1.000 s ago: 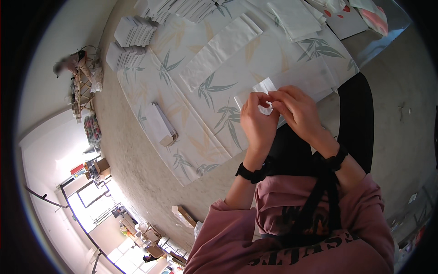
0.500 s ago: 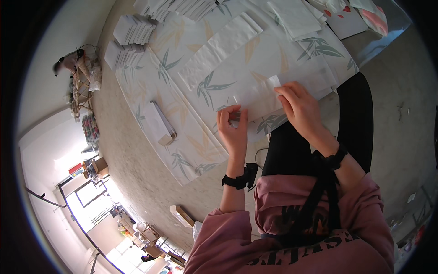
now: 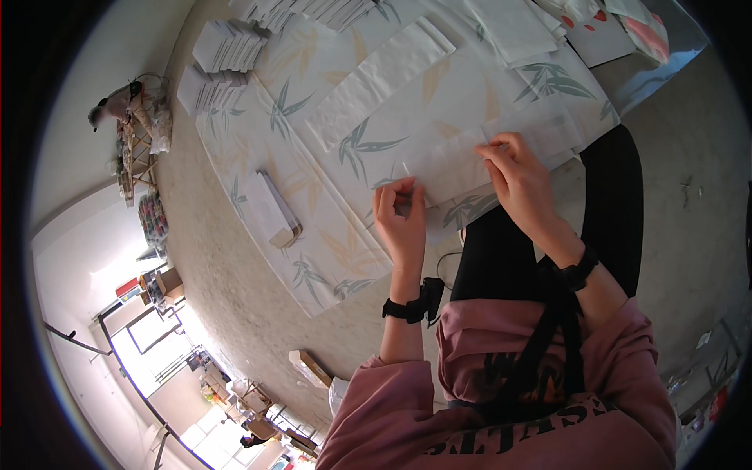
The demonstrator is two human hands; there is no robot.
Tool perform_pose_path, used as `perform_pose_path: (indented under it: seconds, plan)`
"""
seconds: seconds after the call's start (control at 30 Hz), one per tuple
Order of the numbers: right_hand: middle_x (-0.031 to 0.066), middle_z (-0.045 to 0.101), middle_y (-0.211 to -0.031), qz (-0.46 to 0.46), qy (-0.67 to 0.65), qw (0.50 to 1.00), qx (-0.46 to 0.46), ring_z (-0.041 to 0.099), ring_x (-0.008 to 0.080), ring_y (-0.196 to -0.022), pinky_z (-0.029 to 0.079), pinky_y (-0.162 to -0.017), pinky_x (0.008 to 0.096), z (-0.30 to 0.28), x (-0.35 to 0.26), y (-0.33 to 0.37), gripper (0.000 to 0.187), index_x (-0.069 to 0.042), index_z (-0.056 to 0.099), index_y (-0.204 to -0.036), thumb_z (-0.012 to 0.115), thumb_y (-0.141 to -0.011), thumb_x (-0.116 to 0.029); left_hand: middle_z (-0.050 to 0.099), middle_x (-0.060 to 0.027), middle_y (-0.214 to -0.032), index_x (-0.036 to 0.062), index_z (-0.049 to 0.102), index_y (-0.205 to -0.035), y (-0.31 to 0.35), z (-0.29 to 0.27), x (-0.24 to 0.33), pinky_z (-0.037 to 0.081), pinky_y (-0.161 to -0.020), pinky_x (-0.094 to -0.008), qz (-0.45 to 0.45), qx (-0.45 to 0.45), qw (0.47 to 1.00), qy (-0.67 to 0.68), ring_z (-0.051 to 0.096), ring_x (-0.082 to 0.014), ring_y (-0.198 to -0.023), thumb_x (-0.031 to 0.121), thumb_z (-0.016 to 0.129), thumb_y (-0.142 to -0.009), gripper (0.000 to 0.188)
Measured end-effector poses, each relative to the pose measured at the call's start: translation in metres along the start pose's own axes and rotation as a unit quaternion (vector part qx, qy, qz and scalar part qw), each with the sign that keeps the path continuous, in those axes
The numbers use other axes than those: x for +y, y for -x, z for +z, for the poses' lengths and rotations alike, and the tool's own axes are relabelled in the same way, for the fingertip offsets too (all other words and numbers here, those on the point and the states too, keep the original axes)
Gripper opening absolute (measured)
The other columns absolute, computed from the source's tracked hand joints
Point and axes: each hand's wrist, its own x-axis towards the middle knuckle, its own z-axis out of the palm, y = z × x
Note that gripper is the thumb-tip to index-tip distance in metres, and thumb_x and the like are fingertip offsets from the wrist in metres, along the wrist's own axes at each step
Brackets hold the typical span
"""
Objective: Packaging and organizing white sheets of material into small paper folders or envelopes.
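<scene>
A long translucent plastic sleeve [image 3: 450, 166] lies along the near edge of the cloth-covered table, in front of me. At its left end, my left hand [image 3: 400, 210] is closed with curled fingers and thumb on the film. My right hand [image 3: 513, 171] pinches the sleeve around its middle, thumb and index finger together. The film runs on to the right beyond that hand. Farther back, a long whitish plastic bag [image 3: 381, 82] lies flat and slanted. A small stack of folded white card pieces [image 3: 270, 207] rests to the left of my left hand.
Stacks of white folded cards [image 3: 227, 47] stand at the table's far left. More flat plastic bags [image 3: 513, 31] lie at the back right, beside a white sheet with red marks [image 3: 591, 35]. The leaf-patterned tablecloth [image 3: 325, 227] hangs over the table edge. A cardboard box [image 3: 311, 368] sits on the floor.
My right hand has shifted slightly right, and the pale raised edge by its fingertips now lies flatter. My left hand has stayed almost in place.
</scene>
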Motion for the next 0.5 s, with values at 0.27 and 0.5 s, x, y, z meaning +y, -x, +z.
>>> perform_pose_path:
  seconds: [0.27,0.5]
  plan:
    - [0.0065,0.056,-0.1,0.002,0.01,1.0,-0.005,0.062,0.0208,-0.069,0.05,-0.062,0.0336,-0.004,-0.002,-0.002,0.021,-0.005,0.065,-0.098,0.067,-0.078,0.002,0.058,-0.0115,-0.106,0.0,0.061,-0.11,0.003,-0.004,0.007,0.045,-0.084,-0.0351,0.053,0.025,0.995,-0.078,0.056,-0.0234,-0.094,-0.002,0.063,-0.082,0.028]
    - [0.0064,0.056,-0.102,0.008,0.009,1.0,-0.012,0.063,0.0224,-0.075,0.051,-0.066,0.0345,-0.005,-0.003,0.0,0.022,-0.005,0.064,-0.099,0.066,-0.078,0.002,0.024,-0.0218,-0.153,-0.0051,0.027,-0.145,0.007,0.006,0.012,0.022,-0.114,-0.0504,0.227,-0.212,0.898,-0.31,0.023,-0.0375,-0.142,0.031,0.063,-0.088,0.077]
